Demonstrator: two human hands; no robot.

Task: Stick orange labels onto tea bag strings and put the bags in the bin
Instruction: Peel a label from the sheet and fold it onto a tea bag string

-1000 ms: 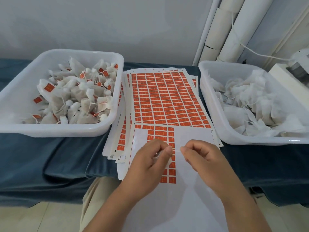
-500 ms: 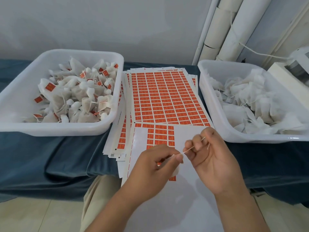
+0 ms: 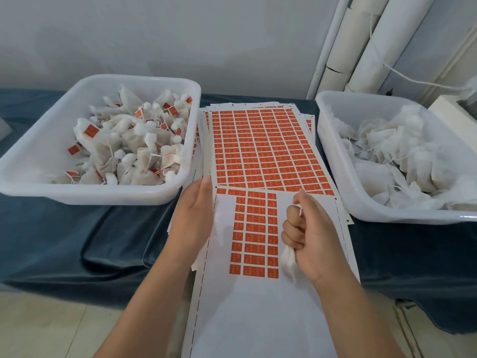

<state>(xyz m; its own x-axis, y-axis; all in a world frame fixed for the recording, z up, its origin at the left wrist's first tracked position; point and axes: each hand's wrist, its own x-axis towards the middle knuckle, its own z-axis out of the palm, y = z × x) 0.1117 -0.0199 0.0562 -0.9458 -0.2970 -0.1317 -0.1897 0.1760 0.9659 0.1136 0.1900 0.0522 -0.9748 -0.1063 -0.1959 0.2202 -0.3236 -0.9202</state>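
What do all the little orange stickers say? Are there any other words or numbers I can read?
No text here can be read.
Full white sheet of orange paper labels: pale marks on each, too small and blurred to read.
Part-peeled white sheet of orange labels: same pale marks, unreadable.
Orange tags on white tea bags in the left white plastic bin: too small to read.
No other writing shows.

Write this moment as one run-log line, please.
left hand: open, at left edge of label sheet | right hand: grips tea bag | left bin: labelled bags | right bin: plain bags
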